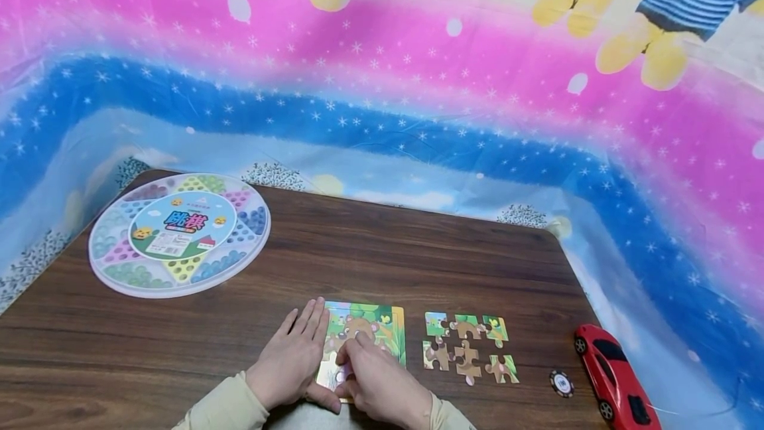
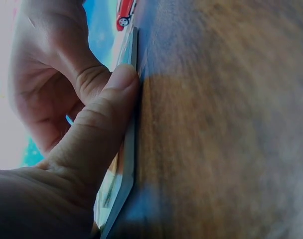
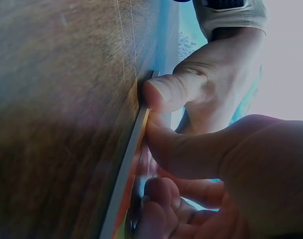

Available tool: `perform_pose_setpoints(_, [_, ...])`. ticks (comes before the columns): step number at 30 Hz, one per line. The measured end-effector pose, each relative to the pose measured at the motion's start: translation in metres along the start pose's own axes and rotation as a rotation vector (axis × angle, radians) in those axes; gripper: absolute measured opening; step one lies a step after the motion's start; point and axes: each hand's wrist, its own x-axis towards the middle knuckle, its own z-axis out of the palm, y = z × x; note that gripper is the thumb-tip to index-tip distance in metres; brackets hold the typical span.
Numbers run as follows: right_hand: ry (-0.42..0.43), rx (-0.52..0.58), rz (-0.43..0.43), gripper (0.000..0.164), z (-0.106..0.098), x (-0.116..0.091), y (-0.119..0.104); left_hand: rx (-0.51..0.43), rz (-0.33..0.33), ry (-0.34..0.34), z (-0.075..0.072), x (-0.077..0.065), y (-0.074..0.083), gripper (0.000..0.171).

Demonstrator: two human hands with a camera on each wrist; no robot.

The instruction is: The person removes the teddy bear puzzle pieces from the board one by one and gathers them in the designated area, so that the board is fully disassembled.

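A jigsaw puzzle (image 1: 390, 324) in a flat tray, printed with a brown bear on green, lies at the table's near middle. My left hand (image 1: 291, 350) rests along its left side with the fingers straight. The left thumb (image 2: 111, 104) presses against the tray's near edge. My right hand (image 1: 382, 377) bends over the lower part of the puzzle, its fingers curled onto the face. Beside the left thumb, the right thumb (image 3: 176, 144) lies at the near edge. Whether a single piece sits between the right fingertips is hidden. Several loose jigsaw pieces (image 1: 468, 354) lie in two rows to the right.
A round Chinese checkers set (image 1: 179, 224) with coloured marbles stands at the back left. Toward the right edge lie a black-and-white poker chip (image 1: 561, 383) and a red toy car (image 1: 615, 377). A printed cloth (image 1: 382, 118) hangs behind the wooden table (image 1: 358, 244).
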Motion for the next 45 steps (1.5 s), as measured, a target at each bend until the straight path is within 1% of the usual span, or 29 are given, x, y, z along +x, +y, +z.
perform_pose_setpoints(9, [0.010,0.016,0.000,0.027,0.000,-0.001,0.000,0.031,0.019,0.043,0.002,-0.001,-0.001,0.136])
perform_pose_setpoints(12, [0.017,-0.009,-0.003,0.027,0.000,-0.001,0.000,0.021,0.012,0.033,0.002,-0.001,0.000,0.137])
perform_pose_setpoints(16, [0.027,-0.025,-0.003,0.029,-0.001,-0.002,0.000,-0.008,-0.005,0.001,0.001,0.000,0.000,0.138])
perform_pose_setpoints(21, [0.078,-0.018,-0.025,0.033,-0.003,-0.002,-0.001,-0.029,-0.016,-0.027,0.000,0.000,0.000,0.138])
perform_pose_setpoints(24, [0.096,-0.010,-0.033,0.033,-0.004,-0.001,-0.002,-0.040,-0.016,-0.030,-0.001,0.000,0.000,0.138])
perform_pose_setpoints(27, [0.094,0.038,-0.032,0.029,-0.005,-0.001,-0.002,-0.044,-0.012,-0.029,-0.001,0.000,0.000,0.137])
perform_pose_setpoints(31, [0.069,0.160,-0.016,0.022,-0.008,-0.001,-0.004,-0.026,-0.008,-0.025,-0.001,0.000,0.000,0.137])
perform_pose_setpoints(36, [0.053,0.303,0.014,0.019,-0.016,-0.005,-0.004,-0.016,-0.007,-0.021,0.000,0.001,0.000,0.136])
perform_pose_setpoints(40, [0.094,0.353,0.033,0.017,-0.026,-0.012,0.003,-0.007,0.000,-0.018,0.000,0.001,0.000,0.135])
perform_pose_setpoints(43, [0.125,0.348,0.058,0.016,-0.036,-0.020,0.012,-0.001,0.002,-0.018,0.000,0.001,-0.001,0.135])
perform_pose_setpoints(45, [0.135,0.364,0.082,0.015,-0.042,-0.027,0.020,-0.001,0.004,-0.015,0.000,0.000,-0.001,0.135])
